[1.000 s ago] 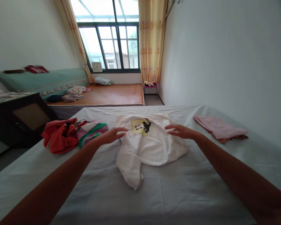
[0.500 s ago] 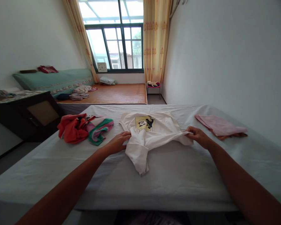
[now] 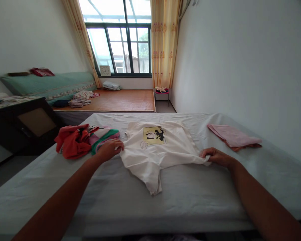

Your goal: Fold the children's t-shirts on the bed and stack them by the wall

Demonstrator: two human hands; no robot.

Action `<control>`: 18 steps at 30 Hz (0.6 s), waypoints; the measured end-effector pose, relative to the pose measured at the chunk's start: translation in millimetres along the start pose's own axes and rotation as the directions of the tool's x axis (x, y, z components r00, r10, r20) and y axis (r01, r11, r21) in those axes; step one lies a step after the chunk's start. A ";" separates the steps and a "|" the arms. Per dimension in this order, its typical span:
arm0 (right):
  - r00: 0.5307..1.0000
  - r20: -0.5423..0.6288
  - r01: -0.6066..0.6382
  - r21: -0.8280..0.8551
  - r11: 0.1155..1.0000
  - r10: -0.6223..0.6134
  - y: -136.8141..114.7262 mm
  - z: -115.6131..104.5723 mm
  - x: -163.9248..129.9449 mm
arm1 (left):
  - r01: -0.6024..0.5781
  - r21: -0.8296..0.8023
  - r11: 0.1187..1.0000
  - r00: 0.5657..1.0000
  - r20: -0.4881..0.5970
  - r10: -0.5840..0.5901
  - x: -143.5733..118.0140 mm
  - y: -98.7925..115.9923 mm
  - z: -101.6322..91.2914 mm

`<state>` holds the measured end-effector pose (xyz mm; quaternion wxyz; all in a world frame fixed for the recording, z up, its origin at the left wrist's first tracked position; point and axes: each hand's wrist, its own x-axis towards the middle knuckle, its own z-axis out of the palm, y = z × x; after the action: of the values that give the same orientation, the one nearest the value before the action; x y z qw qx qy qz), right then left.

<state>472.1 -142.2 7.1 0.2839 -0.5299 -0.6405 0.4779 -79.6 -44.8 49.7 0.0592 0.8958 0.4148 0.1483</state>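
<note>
A white T-shirt with a yellow and black cartoon print lies spread on the pale sheet in front of me. My left hand pinches its left edge, close to the pile of clothes. At the lower right corner of the fabric, my right hand is closed on the cloth. Between the hands, part of the shirt hangs toward me in a pointed flap with creases.
Left of the shirt lie a crumpled red garment and a striped green and pink garment. A folded pink garment rests at the right near the wall. Behind stand a bed with a brown mat and a dark cabinet.
My left hand has moved left, pulling the shirt's left side outward so the print shows more fully. My right hand has come slightly nearer and to the right, still gripping the cloth.
</note>
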 end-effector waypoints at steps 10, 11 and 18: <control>0.897 0.420 -0.058 -0.199 0.978 0.139 -54.3 -4.2 18.8 | 0.035 -0.052 0.998 0.996 0.085 -0.031 -32.1 -42.5 -4.9; 0.924 0.357 -0.068 -0.205 0.976 0.139 -55.6 -9.3 28.3 | 0.045 -0.063 0.997 0.998 0.055 -0.041 -26.6 -42.7 -5.4; 0.965 -0.235 0.015 -0.396 0.918 -0.117 -35.3 -42.5 138.9 | 0.181 -0.101 0.978 0.975 -0.111 -0.192 53.3 -56.9 -1.1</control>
<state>456.2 3.6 35.8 0.2680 -0.6106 -0.6988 0.2588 -88.6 32.6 49.3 0.0881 0.8388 0.4928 0.2141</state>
